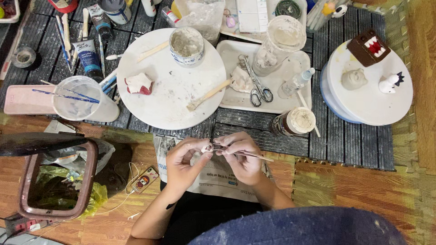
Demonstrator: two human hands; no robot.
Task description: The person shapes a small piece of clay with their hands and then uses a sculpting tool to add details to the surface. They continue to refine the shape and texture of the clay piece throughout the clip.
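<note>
Your left hand (184, 161) is pinched shut on a small pale lump of clay (205, 148), thumb and forefinger clamped around it just above the sheet of newspaper (218, 179) spread over your lap. Your right hand (243, 159) is closed on a thin, pale wooden modelling stick (247, 154), its working end touching the lump and its long tail pointing off to your right.

The lump is tiny and held only at the fingertips — if you press too hard with the stick, it could twist out of your grip or dent where you don't want it. Should it drop, the newspaper would likely catch it, but a bounce to the left puts it near the brown square waste bin with its green liner (56, 181), which stands open just beside your left knee.

Mind the stick's tail as well. The squat brown jar with a clay-smeared white lid (294, 121) stands near it on the dark slatted mat (354, 140), with another thin stick leaning beside it, so a wide sweep of your right wrist could knock it over.

The small phone with a red-and-white case (144, 180) lies on the wooden floor near your left forearm, its white cable looped loosely — an elbow shifting outward could snag it.

Further up, the round white turntable board (170, 100) carries a flat wooden-handled brush (209, 95) lying out over its edge, which a reaching hand could easily tip off.
</note>
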